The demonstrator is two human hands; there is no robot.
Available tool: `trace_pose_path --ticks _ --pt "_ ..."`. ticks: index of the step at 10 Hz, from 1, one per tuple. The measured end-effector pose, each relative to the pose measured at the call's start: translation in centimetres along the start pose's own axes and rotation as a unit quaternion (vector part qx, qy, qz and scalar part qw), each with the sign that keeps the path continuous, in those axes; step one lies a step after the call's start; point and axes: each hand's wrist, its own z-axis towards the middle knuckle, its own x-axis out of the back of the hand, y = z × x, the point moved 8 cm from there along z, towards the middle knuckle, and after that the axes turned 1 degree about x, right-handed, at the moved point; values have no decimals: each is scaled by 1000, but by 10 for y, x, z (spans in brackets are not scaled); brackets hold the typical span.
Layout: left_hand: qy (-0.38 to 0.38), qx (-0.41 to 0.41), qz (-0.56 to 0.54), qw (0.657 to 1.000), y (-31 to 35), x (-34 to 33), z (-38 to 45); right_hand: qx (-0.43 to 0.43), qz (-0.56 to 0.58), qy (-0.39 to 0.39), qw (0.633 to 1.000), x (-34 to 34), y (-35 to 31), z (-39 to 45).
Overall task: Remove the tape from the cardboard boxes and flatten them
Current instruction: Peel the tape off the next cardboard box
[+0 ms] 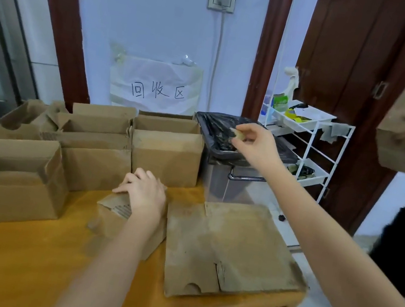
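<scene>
Your wooden table (18, 256) carries 1 flattened cardboard box (228, 251) at its right edge. Your left hand (145, 192) presses flat, fingers together, on a torn box (115, 216). Your right hand (254, 143) pinches a tape scrap (234, 132) above the black-lined bin (216, 129).

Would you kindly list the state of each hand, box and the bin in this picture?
Left hand: resting on a partly flattened box.
Right hand: pinching a tape scrap above the bin.
Bin: open, lined with black bag.
Flattened box: lying flat on the table.
Upright boxes: open, unflattened.
</scene>
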Motion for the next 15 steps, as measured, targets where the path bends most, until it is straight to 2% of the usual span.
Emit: trace_pose_path --ticks 1,3,6,8,9,10,13,15 --pt "1 -8 27 1000 6 0 4 -13 -1 1 1000 4 8 13" --pt "19 -2 26 999 7 0 8 -21 -110 -3 994 0 28 48" --pt "37 -6 12 999 12 -1 12 -44 -187 -50 980 -22 46 83" --pt "55 0 -4 998 10 1 13 -77 -200 -96 972 -35 61 93" --pt "56 0 -5 998 9 1 13 -97 -222 -140 960 -46 67 94" --pt "58 -2 -5 998 9 0 13 -114 -242 -216 939 -59 69 90" --pt "64 -1 -2 998 9 -3 13 -116 -210 -215 947 -66 79 92" --pt "60 -2 1 998 9 -3 14 -94 -178 -174 964 -56 70 95"
